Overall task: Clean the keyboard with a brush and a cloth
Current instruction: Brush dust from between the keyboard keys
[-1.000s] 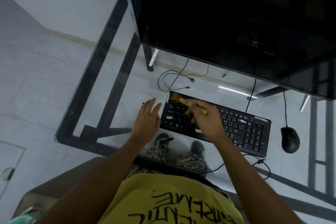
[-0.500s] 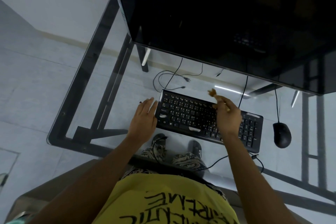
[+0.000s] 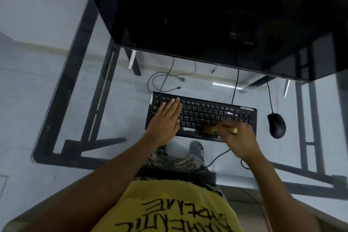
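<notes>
Keyboard point(image 3: 203, 113) steadied by flat, spread left hand point(image 3: 165, 118); right hand point(image 3: 237, 133) pinches brush point(image 3: 216, 129), best swept lightly between keys.

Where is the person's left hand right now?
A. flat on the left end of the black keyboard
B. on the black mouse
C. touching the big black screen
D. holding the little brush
A: the left hand lies with straight fingers on the left end of the black keyboard, while the right hand holds the small wooden-handled brush.
</notes>
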### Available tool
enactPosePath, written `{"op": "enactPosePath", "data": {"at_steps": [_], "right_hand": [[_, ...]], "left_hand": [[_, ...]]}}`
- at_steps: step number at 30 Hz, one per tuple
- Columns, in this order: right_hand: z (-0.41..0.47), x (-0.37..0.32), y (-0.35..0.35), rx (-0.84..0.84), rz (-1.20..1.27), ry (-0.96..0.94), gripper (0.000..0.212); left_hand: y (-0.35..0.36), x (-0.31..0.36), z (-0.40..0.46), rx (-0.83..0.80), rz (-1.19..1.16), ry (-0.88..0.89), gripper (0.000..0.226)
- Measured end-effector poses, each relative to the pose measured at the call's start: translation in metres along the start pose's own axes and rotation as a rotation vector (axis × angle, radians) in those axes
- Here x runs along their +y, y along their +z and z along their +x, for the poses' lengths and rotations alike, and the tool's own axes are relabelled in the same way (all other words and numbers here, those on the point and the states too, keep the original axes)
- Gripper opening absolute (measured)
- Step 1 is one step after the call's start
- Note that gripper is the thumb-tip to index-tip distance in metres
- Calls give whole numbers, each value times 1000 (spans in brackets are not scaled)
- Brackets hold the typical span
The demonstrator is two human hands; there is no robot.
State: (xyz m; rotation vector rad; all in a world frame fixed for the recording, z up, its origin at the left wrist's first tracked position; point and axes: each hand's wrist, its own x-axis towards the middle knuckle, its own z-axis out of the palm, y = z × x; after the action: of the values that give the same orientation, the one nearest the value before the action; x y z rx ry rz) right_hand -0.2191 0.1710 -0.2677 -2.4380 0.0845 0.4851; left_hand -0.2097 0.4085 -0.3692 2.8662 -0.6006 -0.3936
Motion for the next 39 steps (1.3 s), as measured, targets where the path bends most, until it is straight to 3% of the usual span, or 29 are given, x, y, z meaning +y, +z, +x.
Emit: {"op": "enactPosePath", "data": {"at_steps": [2, 5, 7, 10, 13, 16, 18, 21, 23, 24, 27, 29, 35, 39], "right_hand": [[-10, 4, 6, 113, -2, -89, 21], [-17, 17, 10, -60, -68, -67, 19], [-22, 22, 6, -74, -24, -6, 19], [-30, 31, 2, 74, 204, 14, 23], [-36, 54, 1, 108, 346, 108, 26], [-43, 81, -11, 383, 201, 243, 38], [-48, 90, -18, 462, 140, 204, 41], [-55, 93, -14, 232, 275, 58, 25], [-63, 108, -10, 135, 202, 13, 25], [-66, 118, -13, 180, 138, 23, 26], [-76, 156, -40, 503, 27, 57, 28], [-82, 183, -55, 593, 6, 49, 30], [-95, 276, -73, 520, -265, 98, 26], [-84, 315, -84, 417, -387, 123, 40]], "left_hand": [[0, 4, 4, -7, 11, 1, 61], [-1, 8, 7, -15, 22, 10, 63], [0, 10, 10, -22, 15, 14, 65], [0, 17, 14, -32, -8, 24, 66], [1, 26, 20, -35, -3, 35, 65], [0, 37, 26, -11, 2, 37, 65], [1, 51, 31, -6, -16, 31, 64], [2, 76, 41, 0, -14, 72, 63], [3, 96, 49, 16, -15, 100, 63], [3, 107, 53, 24, -26, 99, 62], [2, 145, 62, 43, -51, 105, 62], [6, 171, 71, 28, -44, 161, 62], [15, 276, 114, 7, -47, 271, 63], [26, 338, 143, -23, -13, 354, 62]]}}
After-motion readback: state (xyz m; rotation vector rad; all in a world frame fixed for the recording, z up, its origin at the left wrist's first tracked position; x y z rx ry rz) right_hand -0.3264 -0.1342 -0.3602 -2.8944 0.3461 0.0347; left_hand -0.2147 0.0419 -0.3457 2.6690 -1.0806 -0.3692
